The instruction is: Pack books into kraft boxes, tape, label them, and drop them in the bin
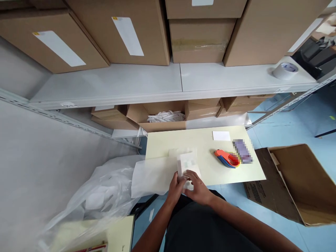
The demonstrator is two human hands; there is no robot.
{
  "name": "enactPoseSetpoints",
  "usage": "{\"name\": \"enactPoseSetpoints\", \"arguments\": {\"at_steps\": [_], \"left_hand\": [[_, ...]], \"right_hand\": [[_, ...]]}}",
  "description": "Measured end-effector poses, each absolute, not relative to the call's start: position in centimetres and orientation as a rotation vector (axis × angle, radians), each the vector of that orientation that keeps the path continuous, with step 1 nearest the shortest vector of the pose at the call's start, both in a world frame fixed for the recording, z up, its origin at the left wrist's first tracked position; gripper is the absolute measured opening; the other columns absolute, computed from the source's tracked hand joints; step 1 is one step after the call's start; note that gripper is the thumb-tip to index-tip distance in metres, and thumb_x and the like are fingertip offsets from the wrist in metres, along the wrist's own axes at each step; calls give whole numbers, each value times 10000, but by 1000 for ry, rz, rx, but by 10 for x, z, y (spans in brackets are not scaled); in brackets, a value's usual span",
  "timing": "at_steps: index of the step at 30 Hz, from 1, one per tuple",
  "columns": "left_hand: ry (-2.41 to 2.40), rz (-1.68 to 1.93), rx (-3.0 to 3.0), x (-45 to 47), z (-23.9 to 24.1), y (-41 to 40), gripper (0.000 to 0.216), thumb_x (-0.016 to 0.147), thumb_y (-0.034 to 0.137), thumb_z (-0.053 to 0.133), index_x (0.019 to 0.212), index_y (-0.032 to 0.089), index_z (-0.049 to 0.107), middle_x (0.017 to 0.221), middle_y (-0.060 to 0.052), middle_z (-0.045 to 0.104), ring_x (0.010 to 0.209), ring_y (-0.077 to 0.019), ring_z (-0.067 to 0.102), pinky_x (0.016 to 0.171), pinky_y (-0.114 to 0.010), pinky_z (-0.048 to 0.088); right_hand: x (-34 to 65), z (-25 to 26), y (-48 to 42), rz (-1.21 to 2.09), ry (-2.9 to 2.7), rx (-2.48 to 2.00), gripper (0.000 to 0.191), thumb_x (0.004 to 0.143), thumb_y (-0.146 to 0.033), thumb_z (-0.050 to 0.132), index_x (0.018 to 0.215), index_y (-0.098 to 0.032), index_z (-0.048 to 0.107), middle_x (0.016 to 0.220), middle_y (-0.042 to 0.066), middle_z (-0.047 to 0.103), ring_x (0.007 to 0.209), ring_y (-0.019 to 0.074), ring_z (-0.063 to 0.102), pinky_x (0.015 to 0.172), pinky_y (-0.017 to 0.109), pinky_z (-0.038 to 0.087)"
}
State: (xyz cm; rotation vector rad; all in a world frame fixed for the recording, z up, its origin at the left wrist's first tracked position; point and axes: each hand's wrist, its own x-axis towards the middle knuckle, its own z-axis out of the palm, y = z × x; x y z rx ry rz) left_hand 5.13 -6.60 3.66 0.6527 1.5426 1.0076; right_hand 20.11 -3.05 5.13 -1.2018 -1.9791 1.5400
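A small white packet [188, 161] with faint pale print stands over the near edge of the cream table. My left hand [175, 188] grips its left side, thumb toward the middle. Curled over the packet's near end are the fingers of my right hand [198, 188], pinching at its surface; the exact spot between the fingertips is hard to make out. A translucent white sheet or bag [153, 176] lies left of the packet, overhanging the table edge. To the right rests an orange and blue tape dispenser [226, 158].
The cream table [162, 141] also bears a white card [221, 135] and a blurred-out purple item [242, 151]. Behind it, a grey shelf [147, 82] carries cartons and a tape roll [285, 70]. An open cardboard box [267, 185] stands right; a large plastic bag [105, 192] left.
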Motion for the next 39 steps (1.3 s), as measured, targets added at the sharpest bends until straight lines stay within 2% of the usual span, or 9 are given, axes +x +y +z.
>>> {"name": "enactPoseSetpoints", "arguments": {"at_steps": [2, 4, 8, 13, 20, 24, 28, 31, 39], "left_hand": [[1484, 1030, 548, 43, 35, -68, 395, 797, 368, 668, 1150, 195, 626, 1115, -78, 735, 1027, -253, 669, 890, -342, 505], [1401, 1051, 448, 36, 34, -70, 451, 760, 363, 683, 1173, 186, 639, 1135, -78, 740, 1041, -264, 671, 877, -343, 513], [1248, 1033, 383, 24, 34, -71, 565, 771, 450, 702, 1262, 176, 655, 1168, -89, 747, 1082, -292, 675, 907, -372, 521], [1193, 1006, 528, 19, 31, -72, 577, 857, 539, 653, 1318, 192, 656, 1285, -102, 707, 1225, -305, 620, 1037, -423, 470], [1152, 935, 803, 12, 29, -65, 601, 886, 626, 580, 1278, 182, 673, 1252, -108, 713, 1214, -313, 618, 1070, -473, 452], [1766, 1111, 1110, 5, 33, -87, 459, 905, 528, 592, 1213, 200, 686, 1213, -121, 691, 1222, -300, 587, 1080, -476, 438], [2103, 1251, 1580, 18, 43, -131, 270, 923, 377, 615, 1121, 211, 695, 1025, -100, 677, 996, -246, 631, 903, -407, 525], [2032, 1157, 1866, 38, 50, -146, 289, 883, 407, 692, 1118, 239, 708, 900, -63, 676, 841, -216, 635, 789, -353, 535], [1895, 990, 939, 52, 35, -116, 338, 926, 423, 553, 1155, 235, 716, 1108, -77, 740, 975, -238, 678, 885, -367, 518]], "right_hand": [[214, 42, -31, 1727, -1855, -1145, 510, 883, -264, 607, 1382, -272, 505, 1352, 111, 602, 1168, 247, 643, 886, 404, 582], [228, 36, -30, 1680, -1877, -1201, 473, 919, -260, 556, 1390, -274, 515, 1313, 103, 629, 1154, 243, 652, 924, 429, 575], [240, 34, -27, 1268, -2357, -1095, 657, 852, -256, 682, 1473, -250, 466, 1504, 146, 496, 1357, 307, 509, 1096, 507, 475], [215, 50, -1, 805, -2923, -708, 687, 888, -184, 661, 1527, -232, 414, 1643, 198, 311, 1223, 336, 601, 992, 502, 524], [190, 71, 58, 592, -3273, -216, 635, 903, -379, 723, 1459, -195, 478, 1503, 165, 520, 1034, 271, 685, 885, 403, 527], [192, 73, 65, 567, -3279, -162, 577, 922, -502, 669, 1375, -168, 544, 1429, 164, 567, 973, 265, 684, 859, 399, 516], [196, 71, 65, 584, -3241, -169, 575, 955, -577, 578, 1351, -160, 559, 1404, 174, 575, 963, 260, 676, 858, 397, 505], [196, 72, 64, 596, -3207, -188, 555, 958, -577, 566, 1325, -160, 573, 1390, 165, 584, 974, 263, 671, 871, 397, 496], [195, 70, 63, 602, -3180, -211, 520, 954, -565, 581, 1282, -161, 589, 1353, 160, 600, 978, 260, 667, 854, 385, 493]]}}
